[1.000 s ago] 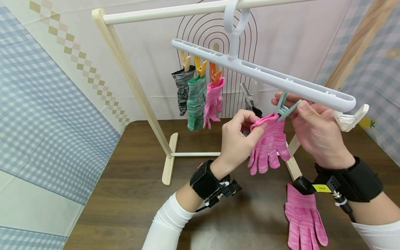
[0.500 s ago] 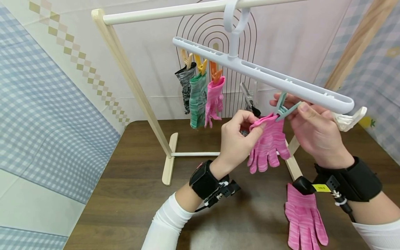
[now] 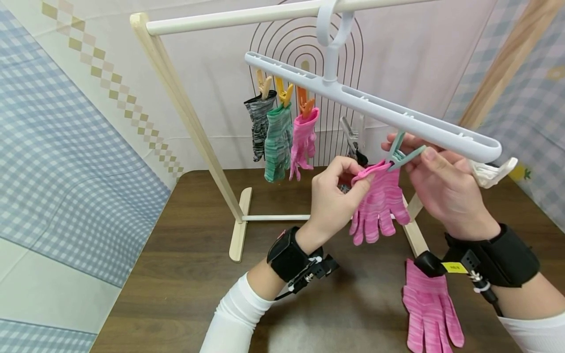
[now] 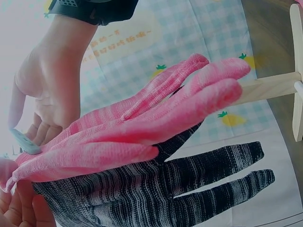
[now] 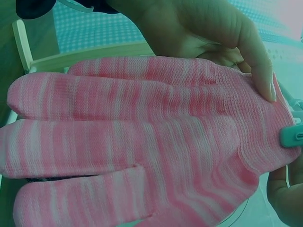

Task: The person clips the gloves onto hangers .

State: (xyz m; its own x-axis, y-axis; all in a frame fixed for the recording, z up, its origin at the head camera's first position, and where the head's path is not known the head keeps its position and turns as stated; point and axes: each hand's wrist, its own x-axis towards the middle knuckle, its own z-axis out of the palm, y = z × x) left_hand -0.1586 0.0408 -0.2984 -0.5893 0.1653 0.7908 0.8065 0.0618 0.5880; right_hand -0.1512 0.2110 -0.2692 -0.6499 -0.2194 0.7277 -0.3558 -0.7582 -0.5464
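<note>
In the head view my left hand (image 3: 336,196) pinches the cuff of a striped pink knit glove (image 3: 380,208), whose fingers dangle downward. At the cuff's right end is a pale green clothespin (image 3: 399,158) under the grey hanger (image 3: 423,126). My right hand (image 3: 450,186) holds this clothespin, thumb on one leg and fingers behind. In the right wrist view the clothespin (image 5: 291,136) overlaps the cuff of the glove (image 5: 142,123), with the left thumb pressing beside it. A black-and-grey glove (image 4: 208,184) hangs behind the pink one in the left wrist view.
From the hanger's far end hang a black-grey glove (image 3: 260,122), a green one (image 3: 278,142) and a pink one (image 3: 303,139) on clothespins. A white clothespin (image 3: 494,171) is at the near end. Another pink glove (image 3: 428,309) lies on the table (image 3: 176,294) below a wooden rack (image 3: 190,117).
Both hands stay almost in place on the glove and clothespin. The hanger shifts slightly, and the gloves at its far end sway.
</note>
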